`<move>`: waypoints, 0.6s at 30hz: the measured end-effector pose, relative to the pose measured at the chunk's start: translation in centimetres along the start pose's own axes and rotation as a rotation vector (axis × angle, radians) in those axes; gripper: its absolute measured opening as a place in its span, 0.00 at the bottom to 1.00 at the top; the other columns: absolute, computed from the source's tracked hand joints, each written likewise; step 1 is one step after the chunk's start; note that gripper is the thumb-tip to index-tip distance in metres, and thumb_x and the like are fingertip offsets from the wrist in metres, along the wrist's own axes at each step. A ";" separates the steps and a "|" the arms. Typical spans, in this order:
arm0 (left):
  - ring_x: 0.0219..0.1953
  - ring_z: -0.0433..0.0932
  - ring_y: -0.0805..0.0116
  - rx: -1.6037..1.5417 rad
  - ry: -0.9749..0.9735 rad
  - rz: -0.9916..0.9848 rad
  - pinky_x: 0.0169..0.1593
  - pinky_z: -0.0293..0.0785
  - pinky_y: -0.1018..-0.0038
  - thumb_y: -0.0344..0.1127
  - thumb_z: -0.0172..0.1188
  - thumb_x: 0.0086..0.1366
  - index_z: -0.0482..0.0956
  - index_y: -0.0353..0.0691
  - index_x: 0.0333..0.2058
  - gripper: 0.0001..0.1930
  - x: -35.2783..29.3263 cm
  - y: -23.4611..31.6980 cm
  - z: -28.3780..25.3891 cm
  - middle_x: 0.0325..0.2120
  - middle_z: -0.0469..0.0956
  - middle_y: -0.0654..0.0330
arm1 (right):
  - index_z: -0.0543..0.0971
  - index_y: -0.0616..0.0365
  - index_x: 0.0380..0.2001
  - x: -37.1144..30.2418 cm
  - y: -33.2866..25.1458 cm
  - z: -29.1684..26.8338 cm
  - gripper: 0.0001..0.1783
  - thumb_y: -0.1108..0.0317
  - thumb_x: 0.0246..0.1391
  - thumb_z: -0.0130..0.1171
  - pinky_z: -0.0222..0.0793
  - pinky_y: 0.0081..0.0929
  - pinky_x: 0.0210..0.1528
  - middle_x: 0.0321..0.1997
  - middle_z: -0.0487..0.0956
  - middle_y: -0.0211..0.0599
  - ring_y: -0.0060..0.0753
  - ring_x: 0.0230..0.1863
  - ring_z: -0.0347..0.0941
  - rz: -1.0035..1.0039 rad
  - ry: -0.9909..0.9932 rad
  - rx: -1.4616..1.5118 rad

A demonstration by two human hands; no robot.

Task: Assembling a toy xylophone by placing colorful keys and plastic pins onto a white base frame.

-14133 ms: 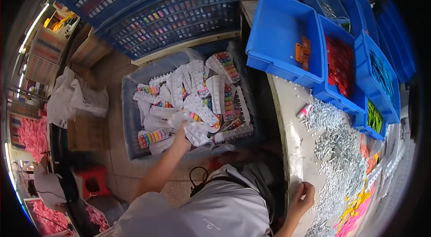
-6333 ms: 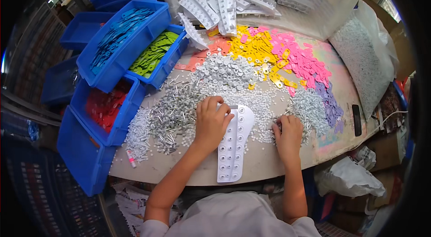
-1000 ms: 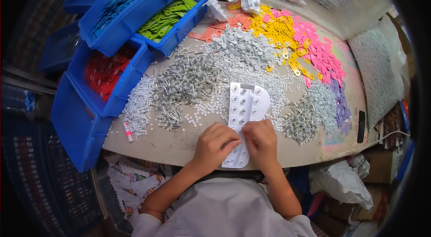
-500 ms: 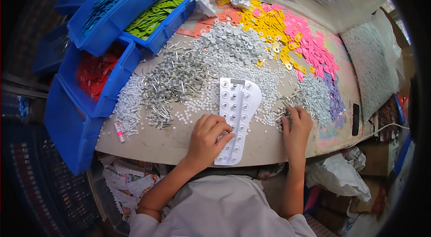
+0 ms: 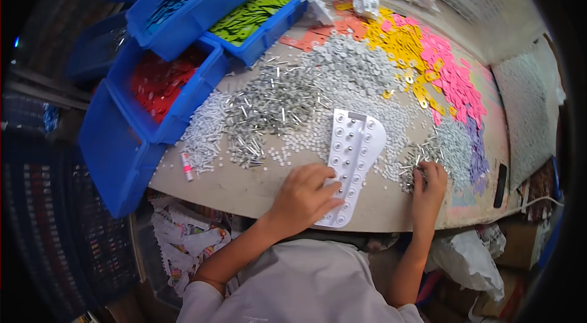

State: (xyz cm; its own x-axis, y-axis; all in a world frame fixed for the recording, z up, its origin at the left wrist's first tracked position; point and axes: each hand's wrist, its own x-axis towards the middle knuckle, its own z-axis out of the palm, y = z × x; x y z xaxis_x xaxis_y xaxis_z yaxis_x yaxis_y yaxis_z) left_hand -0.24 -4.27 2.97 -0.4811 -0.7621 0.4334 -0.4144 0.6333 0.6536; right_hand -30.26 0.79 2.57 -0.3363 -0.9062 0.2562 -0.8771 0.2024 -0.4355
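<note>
A white plastic jig [image 5: 372, 139] with a rounded bulge on its right side lies on the table before me. Round white pieces sit in rows along both sides, and small metal pins stand in its middle channel. My left hand [image 5: 304, 199] is over the jig's lower left part, its thumb and fingers bent together; anything between them is hidden. At the right, my right hand [image 5: 431, 185] reaches into a small pile of metal pins [image 5: 422, 155]. Its thumb and fingers close in on the pins, and what they grip cannot be made out.
Heaps of metal pins [image 5: 269, 106], white studs [image 5: 206, 130] and grey-white round caps [image 5: 354, 63] spread beyond the jig. Yellow tags [image 5: 397, 39] and pink tags [image 5: 449, 75] lie farther back. Blue bins [image 5: 183, 109] stand left; a filled clear bag [image 5: 526, 109] stands right.
The whole scene has shifted rightward in the picture and tilted a little. My left fingers sit slightly lower along the jig. My right hand remains at the small pin pile, its fingers more curled.
</note>
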 end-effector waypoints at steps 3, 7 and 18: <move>0.45 0.76 0.54 0.300 0.165 -0.177 0.52 0.69 0.60 0.32 0.73 0.57 0.84 0.41 0.35 0.08 -1.4 -2.4 -3.5 0.37 0.78 0.58 | 0.79 0.64 0.44 -0.1 0.4 -0.5 0.09 0.78 0.61 0.61 0.70 0.37 0.52 0.45 0.79 0.44 0.48 0.48 0.75 0.005 0.013 0.078; 0.43 0.75 0.56 0.436 0.101 -0.390 0.50 0.69 0.61 0.29 0.72 0.56 0.84 0.41 0.35 0.08 -3.1 -5.0 -8.3 0.34 0.77 0.59 | 0.79 0.64 0.45 -0.1 1.0 -0.7 0.09 0.79 0.61 0.60 0.71 0.35 0.50 0.43 0.80 0.43 0.45 0.44 0.76 0.011 0.004 0.045; 0.42 0.74 0.56 0.555 0.095 -0.336 0.48 0.68 0.61 0.27 0.70 0.57 0.84 0.40 0.35 0.07 -5.3 -5.9 -7.4 0.35 0.75 0.60 | 0.78 0.64 0.46 0.1 -0.5 -1.1 0.10 0.79 0.61 0.59 0.69 0.41 0.55 0.48 0.77 0.47 0.52 0.52 0.74 0.045 -0.088 -0.011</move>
State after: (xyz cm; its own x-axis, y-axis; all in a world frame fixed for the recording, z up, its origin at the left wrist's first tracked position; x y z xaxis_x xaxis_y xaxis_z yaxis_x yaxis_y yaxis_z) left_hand 10.49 -4.98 1.42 -0.1959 -0.9231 0.3309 -0.8796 0.3146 0.3568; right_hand -30.24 1.05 3.77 -0.3442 -0.9252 0.1598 -0.8657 0.2469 -0.4355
